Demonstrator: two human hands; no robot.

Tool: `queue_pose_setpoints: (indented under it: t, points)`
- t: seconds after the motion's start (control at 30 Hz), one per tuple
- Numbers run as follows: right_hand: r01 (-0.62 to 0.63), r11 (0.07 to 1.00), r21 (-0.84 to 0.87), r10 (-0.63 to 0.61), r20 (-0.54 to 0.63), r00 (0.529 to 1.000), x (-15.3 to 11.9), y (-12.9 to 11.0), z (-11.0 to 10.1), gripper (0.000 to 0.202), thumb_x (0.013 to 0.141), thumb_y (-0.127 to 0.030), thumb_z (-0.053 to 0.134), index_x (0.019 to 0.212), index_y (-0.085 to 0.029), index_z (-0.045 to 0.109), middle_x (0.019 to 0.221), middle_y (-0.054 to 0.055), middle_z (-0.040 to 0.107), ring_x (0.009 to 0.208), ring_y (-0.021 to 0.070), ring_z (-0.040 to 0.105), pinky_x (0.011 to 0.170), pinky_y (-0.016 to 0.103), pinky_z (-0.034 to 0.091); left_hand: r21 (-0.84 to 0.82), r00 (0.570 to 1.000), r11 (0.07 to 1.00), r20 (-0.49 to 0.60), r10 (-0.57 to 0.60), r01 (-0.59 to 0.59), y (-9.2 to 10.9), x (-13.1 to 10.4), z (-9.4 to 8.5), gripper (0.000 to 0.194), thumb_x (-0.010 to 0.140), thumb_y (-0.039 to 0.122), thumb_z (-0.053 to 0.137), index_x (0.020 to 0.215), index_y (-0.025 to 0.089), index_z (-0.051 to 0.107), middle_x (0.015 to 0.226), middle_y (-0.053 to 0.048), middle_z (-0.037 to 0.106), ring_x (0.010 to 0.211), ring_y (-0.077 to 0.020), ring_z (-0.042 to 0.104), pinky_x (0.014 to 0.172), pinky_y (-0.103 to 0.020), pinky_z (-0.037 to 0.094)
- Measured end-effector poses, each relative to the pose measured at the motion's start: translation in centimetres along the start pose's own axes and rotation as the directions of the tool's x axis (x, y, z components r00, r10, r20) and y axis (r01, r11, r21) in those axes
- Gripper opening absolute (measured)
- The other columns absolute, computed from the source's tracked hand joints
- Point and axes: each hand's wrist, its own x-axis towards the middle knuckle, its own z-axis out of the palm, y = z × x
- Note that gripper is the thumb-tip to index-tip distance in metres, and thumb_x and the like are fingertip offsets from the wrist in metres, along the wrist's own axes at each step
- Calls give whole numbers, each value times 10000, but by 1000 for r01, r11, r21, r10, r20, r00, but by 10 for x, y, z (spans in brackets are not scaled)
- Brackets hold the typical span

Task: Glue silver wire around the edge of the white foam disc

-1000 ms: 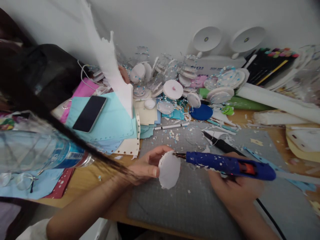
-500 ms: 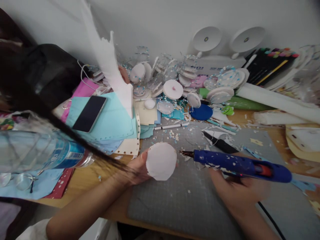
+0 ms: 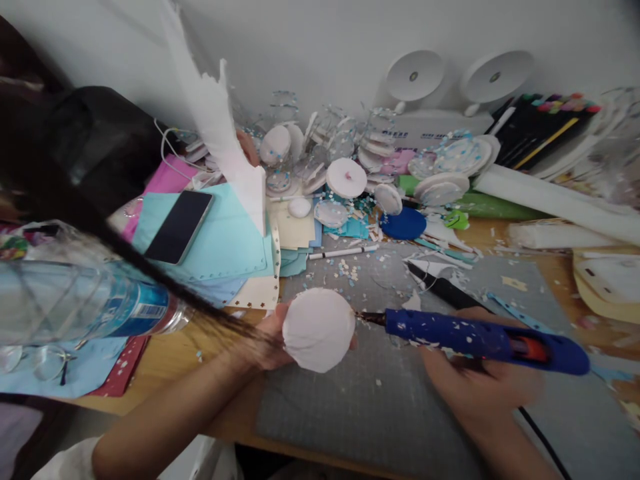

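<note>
My left hand [image 3: 274, 340] is closed around a round white disc [image 3: 319, 330], whose flat face is turned up toward me; most of the fingers are hidden behind it. In my right hand [image 3: 480, 387] is a blue hot glue gun [image 3: 450, 333] spotted with white scraps. Its dark nozzle points left, and the tip is at the disc's right edge; I cannot tell whether they touch. Both are held above a grey cutting mat [image 3: 350, 413]. A black-handled tool [image 3: 445, 290] lies on the mat just beyond the glue gun.
Decorated white discs with beaded wire [image 3: 346, 178] crowd the back. To the left are a phone [image 3: 180, 227] on turquoise paper, a water bottle [image 3: 100, 300] and glasses [image 3: 47, 360]. Markers [image 3: 555, 127] and white rolls [image 3: 560, 200] stand at the right. Strands of hair cross the left side.
The disc has tilted more toward the camera and shifted slightly left and down. The glue gun has dropped a little, its tip now at the disc's edge instead of slightly apart.
</note>
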Motion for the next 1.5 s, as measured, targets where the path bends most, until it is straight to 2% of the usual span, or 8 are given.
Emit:
queue_pose_setpoints:
  t: [0.13, 0.33, 0.6, 0.7, 0.93, 1.13, 1.4, 1.5]
  points:
    - [6, 1000, 27, -6, 3, 1000, 2, -2, -1, 178, 640, -153, 698, 643, -188, 523, 637, -26, 529, 510, 106, 521, 455, 244, 407, -68, 999, 997, 7, -46, 46, 4, 1, 4, 787, 522, 666, 743, 1082, 119, 664, 930, -135, 686, 750, -189, 643, 648, -234, 501]
    - [15, 999, 33, -14, -3, 1000, 2, -3, 0, 172, 653, -130, 678, 672, -186, 516, 636, -34, 500, 506, 93, 524, 439, 222, 406, -113, 999, 993, 40, -16, 20, 4, 1, 5, 716, 561, 627, 748, 1088, 147, 676, 926, -118, 702, 778, -186, 662, 630, -211, 518]
    - [-23, 1000, -17, 23, 9, 1000, -4, 1, -2, 174, 657, -150, 683, 647, -206, 519, 686, -8, 544, 581, 138, 548, 511, 281, 440, -10, 1000, 1000, 17, 9, -9, -2, -1, -1, 764, 556, 701, 695, 1083, 149, 659, 938, -145, 694, 789, -214, 656, 522, -180, 458]
    - [-38, 999, -21, 38, 9, 999, -6, 1, -2, 192, 674, -177, 688, 628, -208, 504, 688, -13, 542, 584, 137, 545, 515, 280, 437, 28, 1000, 999, 6, -24, 24, 0, 0, -1, 833, 516, 738, 685, 1077, 122, 652, 944, -165, 687, 772, -225, 653, 503, -189, 452]
    - [-37, 999, 35, 36, 2, 999, -6, 3, -1, 176, 616, -132, 679, 616, -204, 518, 641, -32, 525, 536, 125, 525, 489, 273, 408, -57, 995, 994, -17, -98, 97, 5, 1, 4, 830, 453, 664, 771, 1069, 121, 657, 892, -132, 698, 711, -182, 645, 630, -242, 514]
    - [-114, 992, 52, 113, 22, 993, -7, 1, -2, 190, 632, -157, 676, 602, -203, 494, 613, -30, 517, 500, 127, 518, 445, 266, 408, -95, 998, 994, -1, -63, 63, 8, 2, 7, 755, 495, 618, 783, 1044, 109, 675, 840, -123, 711, 677, -166, 656, 639, -235, 529]
    - [-180, 979, 94, 175, 57, 983, -4, -3, -2, 166, 646, -173, 657, 641, -220, 498, 590, -33, 511, 477, 134, 506, 419, 274, 399, -135, 997, 988, -17, -74, 71, 10, 1, 9, 707, 511, 595, 792, 1044, 143, 684, 915, -95, 697, 802, -199, 668, 676, -238, 528]
    - [-269, 959, 86, 263, 74, 962, -8, -1, -4, 188, 604, -176, 676, 643, -229, 500, 576, -32, 516, 488, 153, 511, 446, 300, 408, -105, 996, 990, -13, -92, 90, 9, 0, 7, 736, 520, 621, 774, 1070, 144, 667, 961, -104, 676, 850, -221, 658, 711, -260, 514]
